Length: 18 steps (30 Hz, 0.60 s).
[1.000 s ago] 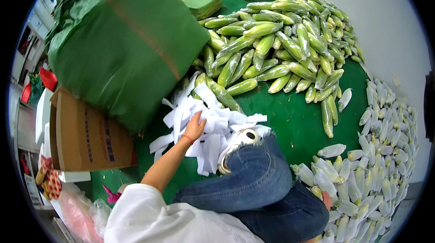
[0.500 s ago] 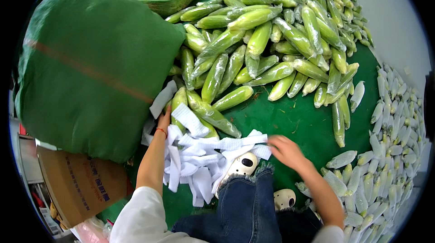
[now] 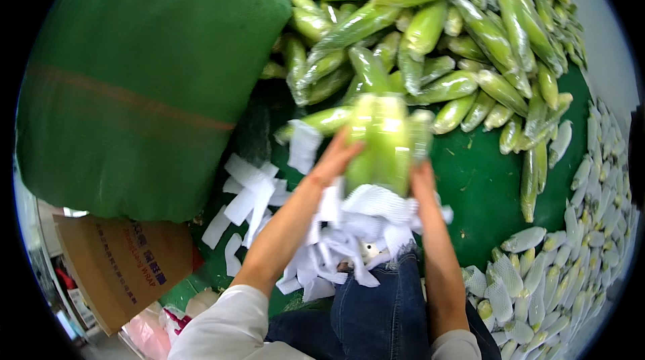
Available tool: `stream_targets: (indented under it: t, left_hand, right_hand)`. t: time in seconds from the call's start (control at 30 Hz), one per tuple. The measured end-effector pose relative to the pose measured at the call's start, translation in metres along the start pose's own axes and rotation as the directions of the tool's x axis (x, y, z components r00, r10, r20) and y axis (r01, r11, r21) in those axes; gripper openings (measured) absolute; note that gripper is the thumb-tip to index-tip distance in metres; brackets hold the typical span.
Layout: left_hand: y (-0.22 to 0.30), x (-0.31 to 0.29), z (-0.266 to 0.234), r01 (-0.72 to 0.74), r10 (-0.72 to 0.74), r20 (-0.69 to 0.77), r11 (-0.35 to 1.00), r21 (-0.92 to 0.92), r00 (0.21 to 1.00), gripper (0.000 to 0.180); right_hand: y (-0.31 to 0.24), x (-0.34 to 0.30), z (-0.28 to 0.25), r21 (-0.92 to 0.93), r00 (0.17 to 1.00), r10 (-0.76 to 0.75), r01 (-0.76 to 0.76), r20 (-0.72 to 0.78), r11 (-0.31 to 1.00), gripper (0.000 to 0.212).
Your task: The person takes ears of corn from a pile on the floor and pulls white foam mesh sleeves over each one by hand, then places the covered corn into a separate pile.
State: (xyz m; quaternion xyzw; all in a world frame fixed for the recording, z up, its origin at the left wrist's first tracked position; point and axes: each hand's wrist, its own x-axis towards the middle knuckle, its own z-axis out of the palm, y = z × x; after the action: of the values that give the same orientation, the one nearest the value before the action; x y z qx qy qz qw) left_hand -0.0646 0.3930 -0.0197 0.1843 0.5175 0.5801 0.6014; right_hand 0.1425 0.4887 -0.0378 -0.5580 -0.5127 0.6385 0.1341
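Between my two hands is a bunch of green corn ears (image 3: 377, 142) in clear film, blurred by motion. My left hand (image 3: 337, 157) presses on its left side. My right hand (image 3: 423, 182) grips it from the right, fingers partly hidden. Just below lie white foam net sleeves (image 3: 379, 207), heaped over my shoe and around my feet. One loose sleeve (image 3: 306, 146) rests near my left hand, beside another corn ear (image 3: 326, 121).
A big pile of film-wrapped corn (image 3: 430, 24) spreads across the far side. Corn in white net sleeves (image 3: 537, 286) is heaped at right. A large green-covered bulk (image 3: 141, 91) stands at left, a cardboard box (image 3: 127, 259) below it. Green floor (image 3: 477, 185) shows between the piles.
Both hands have come together around the bunch of corn, which is now raised over the sleeves. My left hand moved right from beside the green-covered bulk. Some sleeves have shifted and scattered leftward.
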Motion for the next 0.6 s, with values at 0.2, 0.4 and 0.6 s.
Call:
stream_targets:
  t: [0.2,0.4,0.6]
  left_hand:
    - [-0.002,0.103,0.158,-0.155,0.11,0.183,0.955,0.254,0.977,0.093]
    - [0.001,0.082,0.203,-0.466,0.358,0.313,0.779,0.419,0.88,0.05]
    - [0.083,-0.102,-0.02,-0.259,0.366,-0.345,0.912,0.317,0.864,0.021]
  right_hand:
    - [0.017,0.045,-0.14,0.605,0.984,-0.153,0.177,-0.092,0.777,0.049]
    - [0.04,0.057,-0.244,0.553,0.983,0.003,0.1,-0.182,0.827,0.054]
    - [-0.001,-0.008,-0.165,0.355,0.946,0.154,-0.046,-0.284,0.934,0.058]
